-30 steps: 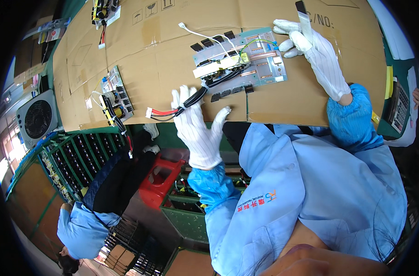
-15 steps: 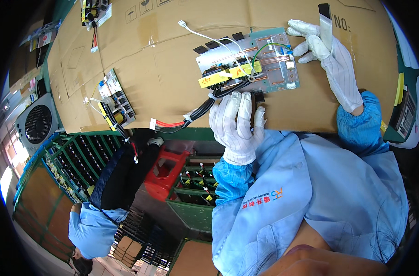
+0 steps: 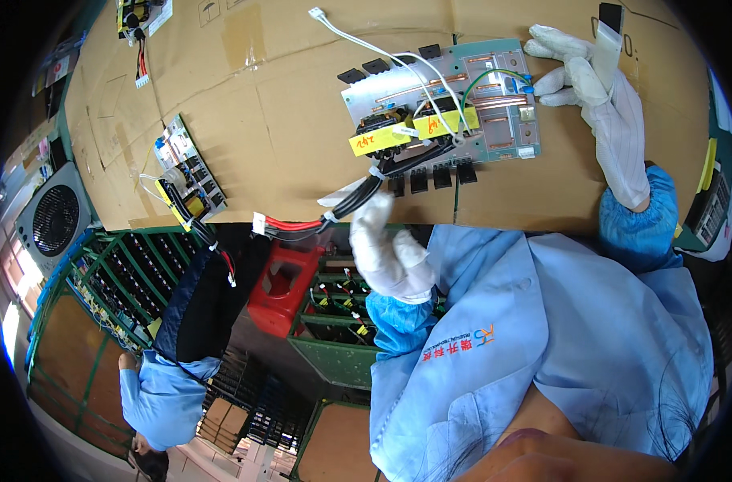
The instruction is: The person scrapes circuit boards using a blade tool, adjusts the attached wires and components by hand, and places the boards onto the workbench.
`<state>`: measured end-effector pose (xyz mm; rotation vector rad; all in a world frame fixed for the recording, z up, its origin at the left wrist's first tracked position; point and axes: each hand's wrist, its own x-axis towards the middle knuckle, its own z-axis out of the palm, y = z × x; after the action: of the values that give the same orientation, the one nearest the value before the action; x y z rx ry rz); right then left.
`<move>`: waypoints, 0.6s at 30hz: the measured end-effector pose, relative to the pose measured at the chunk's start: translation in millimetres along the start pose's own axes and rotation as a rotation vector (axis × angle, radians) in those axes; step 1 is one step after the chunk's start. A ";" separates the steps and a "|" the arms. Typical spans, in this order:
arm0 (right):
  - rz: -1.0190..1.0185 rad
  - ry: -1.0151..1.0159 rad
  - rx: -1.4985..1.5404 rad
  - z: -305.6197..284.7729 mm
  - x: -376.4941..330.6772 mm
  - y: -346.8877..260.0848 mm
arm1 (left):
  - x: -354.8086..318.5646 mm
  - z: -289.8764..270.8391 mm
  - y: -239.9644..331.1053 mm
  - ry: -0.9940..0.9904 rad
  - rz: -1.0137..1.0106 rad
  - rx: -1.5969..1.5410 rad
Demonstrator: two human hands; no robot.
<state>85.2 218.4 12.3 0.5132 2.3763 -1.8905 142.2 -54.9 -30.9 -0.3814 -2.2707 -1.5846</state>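
Observation:
A green-grey circuit board (image 3: 502,124) lies on cardboard, bearing two yellow-wrapped transformers (image 3: 380,140), black components along its edges and a green wire (image 3: 494,72). At its right edge, my right hand (image 3: 587,92), white-gloved, reaches its fingers toward a small blue part. A flat silver strip-like tool (image 3: 609,48) with a black end is tucked in that hand. My left hand (image 3: 390,257), also gloved, is below the black cable bundle (image 3: 358,197), thumb apart from the fingers; motion blurs the fingertips near the cables. White wires (image 3: 366,44) stretch across the board to a connector.
A smaller wired board (image 3: 191,173) lies to the left, another unit (image 3: 133,20) at the far left. A fan (image 3: 57,215) stands beside the cardboard-covered table (image 3: 294,153). Below are a red stool (image 3: 282,301), green racks (image 3: 334,345) and a co-worker (image 3: 169,394).
My left hand has come away from the board's near edge and moved down and left to the cable bundle, exposing black components there. My right hand stays at the board's right edge.

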 end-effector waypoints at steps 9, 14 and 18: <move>0.055 0.008 -0.042 -2.5 1.2 -4.0 | -16.0 -18.3 -7.9 0.108 -0.124 0.637; 0.107 -0.010 0.092 -7.5 5.3 7.7 | -10.6 -7.2 -4.0 0.097 -0.133 0.650; 0.107 0.032 0.369 -10.5 8.0 15.0 | 0.6 2.1 -2.0 0.000 -0.057 0.626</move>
<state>83.7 233.1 -1.2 0.6819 1.9726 -2.2931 140.5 -53.6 -33.0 -0.1467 -2.6335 -0.8135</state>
